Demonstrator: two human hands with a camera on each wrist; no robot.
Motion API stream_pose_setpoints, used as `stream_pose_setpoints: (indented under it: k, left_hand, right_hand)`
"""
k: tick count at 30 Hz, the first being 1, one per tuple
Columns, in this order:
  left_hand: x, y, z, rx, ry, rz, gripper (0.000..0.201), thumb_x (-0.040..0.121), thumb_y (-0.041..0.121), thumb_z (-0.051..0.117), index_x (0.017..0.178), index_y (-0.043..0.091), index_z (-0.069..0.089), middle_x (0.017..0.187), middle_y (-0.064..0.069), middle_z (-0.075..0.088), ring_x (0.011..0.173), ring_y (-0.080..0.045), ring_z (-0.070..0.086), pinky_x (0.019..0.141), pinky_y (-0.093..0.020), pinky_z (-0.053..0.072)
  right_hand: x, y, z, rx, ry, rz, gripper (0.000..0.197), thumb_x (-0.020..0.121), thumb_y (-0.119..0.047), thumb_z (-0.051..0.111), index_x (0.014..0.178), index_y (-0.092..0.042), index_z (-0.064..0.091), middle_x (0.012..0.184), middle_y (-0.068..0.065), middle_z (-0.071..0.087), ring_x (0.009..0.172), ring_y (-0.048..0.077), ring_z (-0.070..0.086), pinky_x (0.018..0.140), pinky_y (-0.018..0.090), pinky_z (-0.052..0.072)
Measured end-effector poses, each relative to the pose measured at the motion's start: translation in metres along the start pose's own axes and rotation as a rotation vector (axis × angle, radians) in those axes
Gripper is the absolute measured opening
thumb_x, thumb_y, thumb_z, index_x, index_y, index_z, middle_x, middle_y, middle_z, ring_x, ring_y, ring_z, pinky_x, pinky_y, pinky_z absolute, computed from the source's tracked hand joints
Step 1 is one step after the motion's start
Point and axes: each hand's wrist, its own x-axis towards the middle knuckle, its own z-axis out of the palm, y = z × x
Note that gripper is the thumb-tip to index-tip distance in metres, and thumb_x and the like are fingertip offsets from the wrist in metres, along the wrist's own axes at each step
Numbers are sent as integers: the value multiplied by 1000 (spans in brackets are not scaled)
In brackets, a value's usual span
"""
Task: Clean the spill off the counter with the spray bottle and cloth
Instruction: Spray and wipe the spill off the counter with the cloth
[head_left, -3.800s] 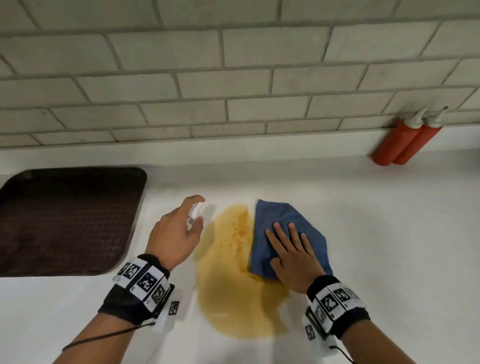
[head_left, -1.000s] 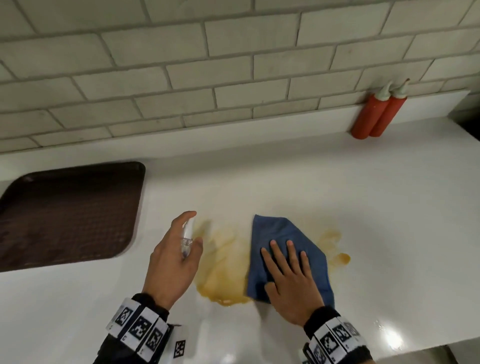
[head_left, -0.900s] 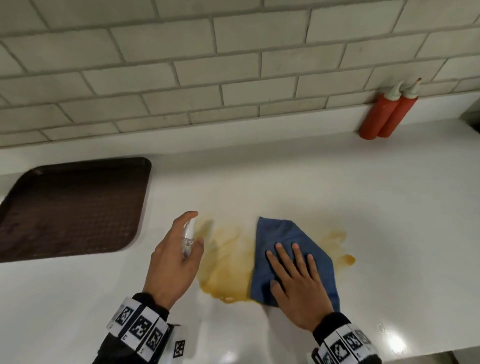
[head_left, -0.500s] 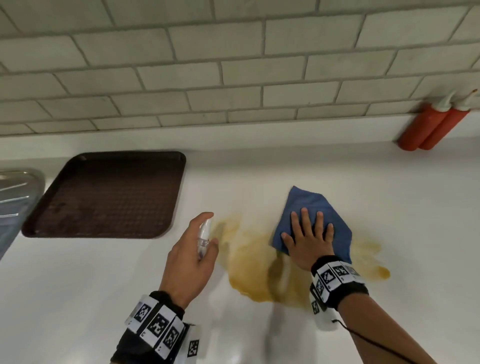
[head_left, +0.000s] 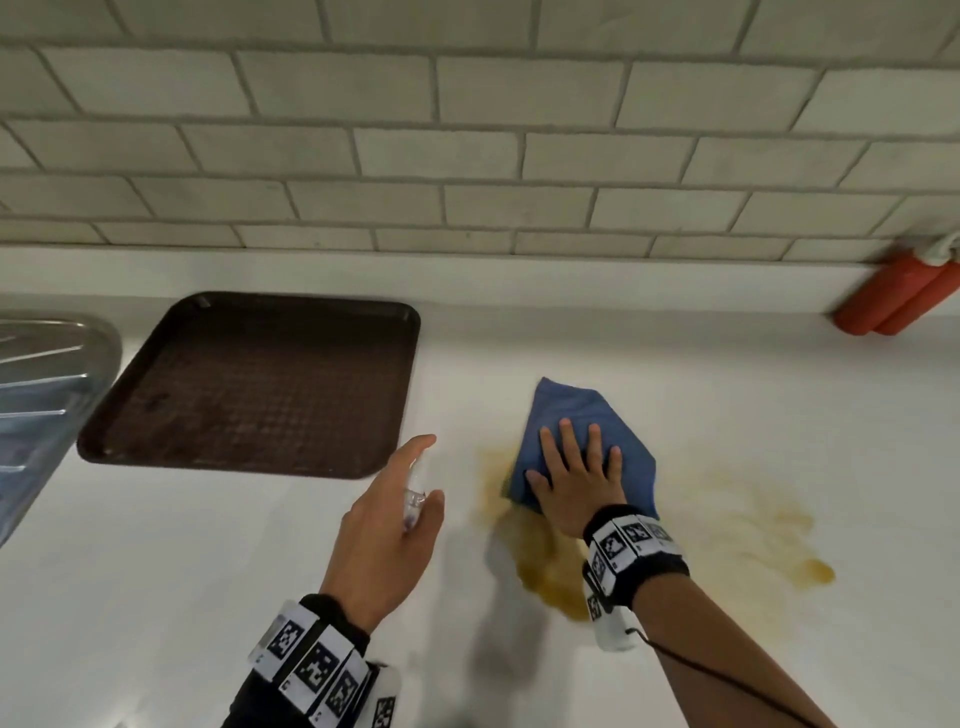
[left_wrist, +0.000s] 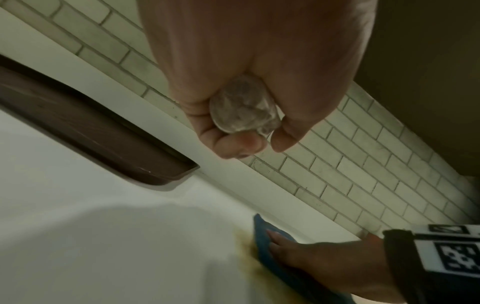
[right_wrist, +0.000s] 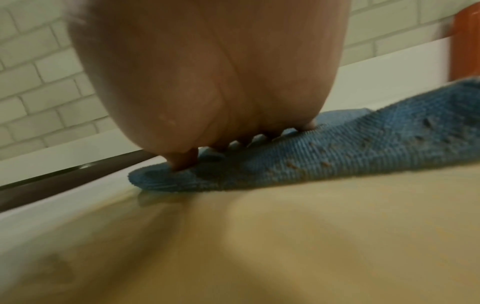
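On white counter (head_left: 727, 395) — smeared amber spill (head_left: 550, 566)

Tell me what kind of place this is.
Probably a commercial or canteen kitchen: a brown serving tray on a white counter, red squeeze bottles against a tiled wall, a steel drainboard.
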Motion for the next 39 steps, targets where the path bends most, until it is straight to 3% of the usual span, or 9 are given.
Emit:
stream_pose_setpoints:
  k: [4, 7, 13, 19, 24, 29, 35, 37, 39]
  left_hand:
    - [9, -17, -8, -12, -39, 35, 53, 96, 30, 57, 142, 47, 35, 125, 12, 65, 87, -4, 62, 85, -28, 51]
    - [14, -26, -13, -17, -81, 52, 52, 96, 29, 57, 142, 45, 36, 126, 10, 64, 86, -6, 64, 81, -26, 49]
    - [14, -29, -17, -79, -142, 89, 51, 96, 27, 57, 139, 46, 38, 87, 10, 63, 62, -7, 60, 66, -26, 47]
    - [10, -13, -7, -83, -123, 107, 51, 94, 25, 60, 137, 46, 42, 70, 9, 61, 60, -13, 60, 64, -25, 44]
    - [5, 9, 8, -76, -117, 136, 50, 94, 26, 60, 136, 46, 42, 82, 14, 64, 68, -10, 62, 65, -23, 45]
    - [-6, 38, 37, -49, -148, 164, 50, 93, 25, 60, 133, 48, 41, 77, 8, 63, 62, -16, 59, 61, -21, 41]
    - [-19, 75, 74, -35, -179, 192, 49, 94, 26, 59, 133, 49, 41, 69, 4, 59, 56, -16, 56, 56, -22, 39]
    - [-23, 86, 85, -29, -174, 198, 48, 95, 26, 59, 133, 49, 41, 73, 9, 59, 58, -13, 57, 56, -21, 39]
    - [-25, 94, 94, -25, -167, 190, 48, 95, 27, 59, 133, 49, 41, 72, 10, 58, 57, -13, 56, 55, -21, 40]
  right_hand:
    - [-16, -57, 16, -47, 32, -156, 76, 83, -62, -8, 151, -28, -11, 160, 2, -18, 142, 36, -23, 113, 62, -8]
    - [-48, -86, 38, -54, 72, -247, 67, 93, -58, 10, 153, -25, 12, 162, 4, 7, 146, 39, -2, 112, 62, 3]
    - [-75, -52, 49, -47, 64, -141, 63, 97, -59, 11, 149, -28, 29, 157, -1, 28, 143, 35, 23, 109, 55, 14]
    - [-62, 13, 31, 26, 48, 84, 97, 66, -71, -34, 151, -32, -10, 158, -5, -17, 146, 30, -16, 115, 56, -3]
    - [-109, 11, 57, -28, 94, 47, 66, 97, -59, 10, 149, -24, 32, 155, 4, 31, 140, 38, 28, 107, 62, 29]
    - [-149, 72, 70, 25, 132, 69, 66, 96, -64, 13, 151, -30, 22, 158, -1, 20, 144, 34, 22, 109, 52, 11]
    - [-148, 174, 51, 115, 79, 342, 95, 53, -74, -41, 138, -32, -33, 147, -7, -34, 144, 31, -21, 115, 55, -4]
    - [-155, 170, 53, 136, 52, 304, 94, 63, -73, -36, 144, -27, -25, 152, -2, -26, 145, 35, -15, 114, 59, 0]
    - [-164, 162, 66, 63, 62, 230, 82, 87, -68, -11, 153, -22, 7, 160, 6, 9, 145, 38, 9, 112, 61, 15]
